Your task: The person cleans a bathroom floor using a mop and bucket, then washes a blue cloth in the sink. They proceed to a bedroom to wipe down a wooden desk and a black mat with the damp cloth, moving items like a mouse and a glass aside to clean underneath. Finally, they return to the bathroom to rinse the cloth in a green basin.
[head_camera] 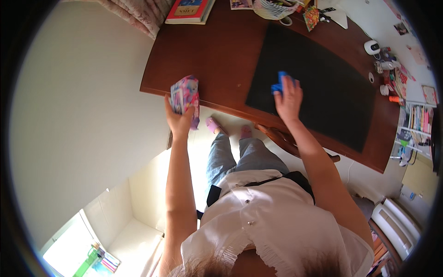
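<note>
My left hand grips a pink and purple printed soft plastic pack, perhaps tissues or wipes, at the near edge of the reddish-brown wooden desk. The pack is tilted, and part of it overhangs the floor. Over on the right, my right hand presses a crumpled blue cloth against the black desk mat. Its fingers cover much of the cloth.
Books lie at the desk's far left corner, beside a pink curtain. A striped bag, a white rounded device and small jars line the far and right edges. A wooden chair is tucked under the front.
</note>
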